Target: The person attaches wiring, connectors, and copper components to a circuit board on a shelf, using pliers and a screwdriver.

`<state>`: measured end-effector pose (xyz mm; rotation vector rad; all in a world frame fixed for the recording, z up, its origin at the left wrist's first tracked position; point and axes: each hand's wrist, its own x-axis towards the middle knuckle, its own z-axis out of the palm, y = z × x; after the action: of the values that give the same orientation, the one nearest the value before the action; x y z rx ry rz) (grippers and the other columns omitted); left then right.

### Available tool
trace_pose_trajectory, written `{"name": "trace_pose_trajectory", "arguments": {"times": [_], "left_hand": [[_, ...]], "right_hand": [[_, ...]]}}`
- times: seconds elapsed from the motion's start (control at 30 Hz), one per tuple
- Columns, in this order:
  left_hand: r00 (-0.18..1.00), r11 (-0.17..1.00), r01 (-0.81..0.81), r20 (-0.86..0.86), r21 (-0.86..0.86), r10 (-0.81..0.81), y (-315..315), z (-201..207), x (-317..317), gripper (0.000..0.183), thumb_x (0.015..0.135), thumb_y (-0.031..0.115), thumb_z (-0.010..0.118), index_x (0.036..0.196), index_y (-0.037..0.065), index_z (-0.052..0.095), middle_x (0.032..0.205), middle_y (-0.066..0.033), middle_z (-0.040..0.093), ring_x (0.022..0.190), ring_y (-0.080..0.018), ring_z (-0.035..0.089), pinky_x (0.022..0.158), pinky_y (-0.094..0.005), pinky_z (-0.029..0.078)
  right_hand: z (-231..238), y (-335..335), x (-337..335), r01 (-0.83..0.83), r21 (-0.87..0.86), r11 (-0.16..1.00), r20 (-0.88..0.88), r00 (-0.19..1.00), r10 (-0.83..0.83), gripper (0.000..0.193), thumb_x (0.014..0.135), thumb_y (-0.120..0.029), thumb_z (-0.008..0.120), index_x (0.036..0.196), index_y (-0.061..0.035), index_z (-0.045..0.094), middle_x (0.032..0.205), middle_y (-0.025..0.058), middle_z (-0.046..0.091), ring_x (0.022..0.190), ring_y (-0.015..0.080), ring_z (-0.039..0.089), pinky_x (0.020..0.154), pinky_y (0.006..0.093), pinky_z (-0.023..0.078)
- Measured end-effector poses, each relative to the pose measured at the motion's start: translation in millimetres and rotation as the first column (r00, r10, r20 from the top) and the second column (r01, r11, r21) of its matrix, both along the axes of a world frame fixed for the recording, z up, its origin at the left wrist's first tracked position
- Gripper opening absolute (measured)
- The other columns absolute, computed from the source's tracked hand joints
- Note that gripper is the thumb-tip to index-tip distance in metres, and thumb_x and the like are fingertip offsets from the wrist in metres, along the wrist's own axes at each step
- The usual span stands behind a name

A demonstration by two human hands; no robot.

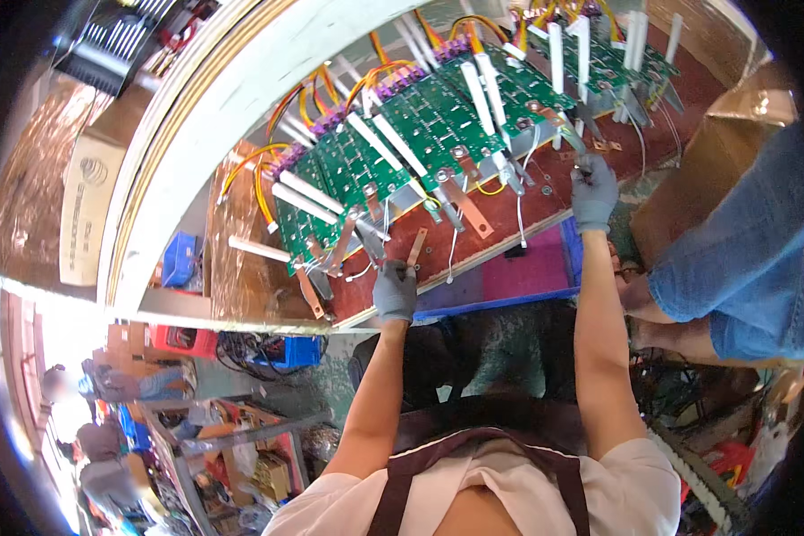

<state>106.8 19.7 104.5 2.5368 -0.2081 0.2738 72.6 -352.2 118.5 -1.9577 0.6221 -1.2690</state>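
A row of green circuit boards (433, 125) lies on a reddish-brown bench (531, 207), with white upright strips and yellow, red and black wires at its far side. Copper strips and thin white cables stick out along the near edge. My left hand (395, 290), in a grey glove, is closed at the bench's near edge with a flat copper strip (416, 247) in its fingers. Farther right, my right hand (594, 192), gloved too, is closed near the end of a grey metal bar; what its fingertips hold is too small to make out.
Below the bench edge sits a blue-rimmed bin (509, 297). A person in blue jeans (732, 241) is close on the right, beside a cardboard box (688, 192). A white beam (183, 143) curves along the left. Shelves (214, 442) and other people are at lower left.
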Motion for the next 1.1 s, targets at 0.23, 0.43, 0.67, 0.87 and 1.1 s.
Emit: {"name": "trace_pose_trajectory", "arguments": {"times": [0.23, 0.43, 0.67, 0.87, 1.1], "left_hand": [[0.991, 0.999, -0.034, 0.126, 0.023, 0.031, 6.0, 5.5, -14.1, 0.018, 0.080, 0.020, 0.061, 0.092, 0.008, 0.055, 0.088, -0.0163, 0.053, 0.077, -0.0380, 0.056, 0.064, -0.0459, 0.046], [0.986, 0.993, 0.085, 0.137, 0.078, -0.095, -0.8, 5.0, -18.1, 0.018, 0.078, 0.012, 0.057, 0.095, 0.006, 0.054, 0.090, -0.0205, 0.048, 0.080, -0.0386, 0.052, 0.069, -0.0454, 0.044], [0.997, 0.996, 0.032, 0.068, 0.083, -0.038, -2.0, 10.7, -9.9, 0.011, 0.082, 0.017, 0.056, 0.088, 0.009, 0.053, 0.091, -0.0214, 0.053, 0.076, -0.0415, 0.057, 0.065, -0.0490, 0.047], [0.954, 0.977, 0.010, -0.294, 0.212, 0.055, 1.3, 25.0, 12.8, 0.020, 0.075, 0.023, 0.067, 0.088, 0.010, 0.061, 0.081, -0.0159, 0.063, 0.080, -0.0363, 0.062, 0.069, -0.0444, 0.050], [0.989, 0.995, -0.076, -0.125, 0.058, 0.083, 3.3, 9.5, 5.9, 0.023, 0.073, 0.022, 0.069, 0.081, 0.006, 0.055, 0.077, -0.0183, 0.060, 0.074, -0.0383, 0.060, 0.065, -0.0463, 0.048]], "right_hand": [[-17.7, -21.0, -2.4, 0.087, -0.140, 0.986, -0.174, 0.978, -0.111, 0.023, 0.072, -0.007, 0.063, 0.094, -0.0128, 0.061, 0.093, 0.0081, 0.061, 0.090, 0.0307, 0.056, 0.085, 0.0429, 0.041], [-36.0, -27.0, -0.1, 0.066, -0.254, 0.965, -0.333, 0.931, -0.151, 0.036, 0.076, -0.014, 0.061, 0.111, -0.0181, 0.060, 0.115, 0.0110, 0.055, 0.100, 0.0341, 0.052, 0.088, 0.0431, 0.040], [-46.8, -26.1, 10.1, 0.091, -0.369, 0.925, -0.495, 0.823, -0.279, 0.037, 0.078, -0.020, 0.060, 0.115, -0.0193, 0.059, 0.120, 0.0068, 0.054, 0.099, 0.0363, 0.051, 0.085, 0.0460, 0.043], [-41.6, -25.4, 6.4, 0.057, -0.423, 0.904, -0.421, 0.871, -0.252, 0.022, 0.076, -0.024, 0.064, 0.097, -0.0176, 0.067, 0.109, 0.0062, 0.060, 0.095, 0.0351, 0.052, 0.082, 0.0457, 0.044], [-42.0, -26.4, 9.7, 0.066, -0.473, 0.879, -0.399, 0.873, -0.280, 0.017, 0.076, -0.023, 0.064, 0.089, -0.0137, 0.067, 0.099, 0.0072, 0.061, 0.086, 0.0320, 0.055, 0.080, 0.0425, 0.044]]}}
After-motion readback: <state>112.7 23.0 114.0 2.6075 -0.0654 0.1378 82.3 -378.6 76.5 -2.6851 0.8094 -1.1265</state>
